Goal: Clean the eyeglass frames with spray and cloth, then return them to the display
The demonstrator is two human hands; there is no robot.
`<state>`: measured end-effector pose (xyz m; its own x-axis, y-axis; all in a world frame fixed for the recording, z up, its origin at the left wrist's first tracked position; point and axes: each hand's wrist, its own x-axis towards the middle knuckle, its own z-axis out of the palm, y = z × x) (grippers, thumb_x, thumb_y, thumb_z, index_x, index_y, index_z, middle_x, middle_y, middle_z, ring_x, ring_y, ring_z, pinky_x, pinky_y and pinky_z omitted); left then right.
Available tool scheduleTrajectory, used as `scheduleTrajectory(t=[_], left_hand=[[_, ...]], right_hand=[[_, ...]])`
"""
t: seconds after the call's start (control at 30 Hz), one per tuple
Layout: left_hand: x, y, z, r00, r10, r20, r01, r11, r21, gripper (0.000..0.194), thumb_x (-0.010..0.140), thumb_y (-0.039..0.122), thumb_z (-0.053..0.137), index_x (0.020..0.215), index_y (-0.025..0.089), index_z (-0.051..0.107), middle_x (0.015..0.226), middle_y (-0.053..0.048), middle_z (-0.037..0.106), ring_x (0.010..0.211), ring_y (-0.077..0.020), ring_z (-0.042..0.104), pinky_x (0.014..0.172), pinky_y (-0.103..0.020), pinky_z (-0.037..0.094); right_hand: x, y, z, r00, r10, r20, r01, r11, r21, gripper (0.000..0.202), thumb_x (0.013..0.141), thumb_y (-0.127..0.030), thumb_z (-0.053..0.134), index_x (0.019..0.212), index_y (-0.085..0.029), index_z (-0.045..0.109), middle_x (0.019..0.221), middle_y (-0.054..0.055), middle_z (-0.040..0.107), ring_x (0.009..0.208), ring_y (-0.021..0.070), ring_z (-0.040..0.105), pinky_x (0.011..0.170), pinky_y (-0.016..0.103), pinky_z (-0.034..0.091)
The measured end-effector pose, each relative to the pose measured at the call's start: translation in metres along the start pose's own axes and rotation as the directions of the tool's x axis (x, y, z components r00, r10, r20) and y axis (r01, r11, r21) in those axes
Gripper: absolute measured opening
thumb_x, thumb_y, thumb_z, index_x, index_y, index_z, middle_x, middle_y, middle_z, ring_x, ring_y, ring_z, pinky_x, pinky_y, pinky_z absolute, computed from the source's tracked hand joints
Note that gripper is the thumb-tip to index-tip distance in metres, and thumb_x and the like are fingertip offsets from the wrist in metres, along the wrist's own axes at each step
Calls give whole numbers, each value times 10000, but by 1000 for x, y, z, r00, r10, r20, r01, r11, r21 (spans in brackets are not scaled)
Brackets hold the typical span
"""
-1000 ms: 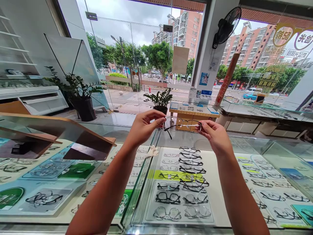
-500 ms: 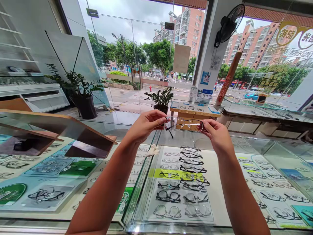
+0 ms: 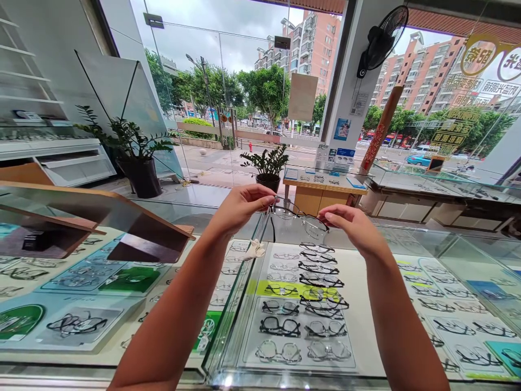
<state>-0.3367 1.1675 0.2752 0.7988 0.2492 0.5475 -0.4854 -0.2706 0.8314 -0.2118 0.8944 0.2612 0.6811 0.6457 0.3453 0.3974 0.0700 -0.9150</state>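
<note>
Above the glass showcase I hold a pair of eyeglasses [image 3: 286,212] with a thin dark frame and clear lenses. My left hand [image 3: 245,208] pinches it by its left end, and one dark temple hangs down below those fingers. The frame tilts down to the right. At its other end is my right hand [image 3: 353,225], fingers stretched out and thumb apart, close against the rim; whether they touch is unclear. A crumpled cream cloth [image 3: 254,250] lies on the showcase below my left hand.
Under the glass, rows of eyeglass frames [image 3: 280,327] lie on a white tray. Wooden display boards [image 3: 150,247] lean at left. Beyond the showcase stand a potted plant [image 3: 267,176] and a wooden display table [image 3: 311,198]. A wall fan [image 3: 382,41] hangs on the pillar.
The eyeglasses have tilted, their right end dropping and their temple swinging to hang down. My right fingers have loosened from a pinch and stretched out. My left hand keeps its grip.
</note>
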Motion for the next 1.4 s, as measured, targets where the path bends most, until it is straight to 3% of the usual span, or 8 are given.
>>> scheduleTrajectory(t=[0.33, 0.6, 0.8, 0.93, 1.03, 1.1, 1.27, 1.4], left_hand=[[-7, 7, 14, 994, 22, 111, -41, 983, 178, 200, 812, 405, 847, 866, 214, 826, 807, -56, 791, 726, -161, 704, 699, -299, 582], [-7, 2, 21, 969, -210, 132, 226, 967, -117, 257, 744, 409, 911, 889, 219, 815, 972, -103, 817, 857, -193, 755, 684, -279, 602], [-3, -5, 27, 939, -286, 193, 337, 880, -334, 247, 715, 345, 911, 871, 197, 790, 987, -102, 811, 848, -192, 758, 770, -322, 623], [0, -10, 36, 956, -273, 107, 293, 885, -361, 299, 761, 360, 858, 1004, 210, 771, 1108, -113, 790, 928, -207, 745, 805, -353, 616], [-5, -13, 53, 944, -134, -302, 73, 976, -204, 221, 802, 351, 804, 945, 200, 731, 917, -54, 738, 777, -142, 655, 707, -274, 544], [-12, -14, 67, 901, 37, -431, -23, 999, 38, 177, 825, 341, 782, 812, 185, 701, 712, 4, 618, 643, -106, 519, 609, -238, 437], [-28, -16, 93, 987, -31, -156, 52, 989, 138, 279, 862, 446, 763, 815, 173, 799, 603, 16, 558, 567, -107, 414, 545, -263, 299], [-27, -21, 95, 979, -101, -174, 120, 988, 99, 315, 820, 483, 805, 867, 172, 830, 630, -1, 628, 586, -118, 454, 565, -265, 322]], right_hand=[[-4, 0, 23, 961, 21, 277, -30, 999, 26, 261, 809, -491, 853, 887, -243, 834, 968, 35, 764, 851, 181, 655, 756, 322, 519], [2, 3, 27, 949, 43, 313, -88, 987, 133, 251, 724, -455, 925, 796, -235, 827, 1203, 68, 772, 1007, 200, 692, 918, 375, 542], [2, 7, 31, 943, 64, 327, -121, 980, 160, 264, 731, -444, 920, 849, -221, 844, 1095, 71, 812, 961, 195, 698, 943, 375, 518], [5, 10, 32, 975, 12, 224, -50, 985, 164, 252, 729, -441, 912, 833, -221, 846, 1034, 63, 816, 951, 202, 699, 935, 375, 520], [9, 16, 32, 999, -41, 21, 38, 990, 135, 249, 712, -440, 909, 787, -216, 829, 1023, 73, 813, 976, 228, 707, 927, 392, 538], [10, 20, 33, 988, -92, -126, 103, 991, 83, 241, 734, -439, 884, 783, -212, 819, 1054, 89, 810, 984, 246, 722, 923, 409, 555], [3, 20, 48, 874, -372, -313, 283, 913, -294, 147, 894, -347, 746, 859, -220, 810, 1135, 111, 794, 1070, 278, 739, 987, 441, 563], [-5, 18, 62, 790, -544, -283, 315, 756, -573, 150, 962, -261, 667, 951, -206, 806, 1134, 128, 781, 1092, 288, 738, 977, 438, 571]])
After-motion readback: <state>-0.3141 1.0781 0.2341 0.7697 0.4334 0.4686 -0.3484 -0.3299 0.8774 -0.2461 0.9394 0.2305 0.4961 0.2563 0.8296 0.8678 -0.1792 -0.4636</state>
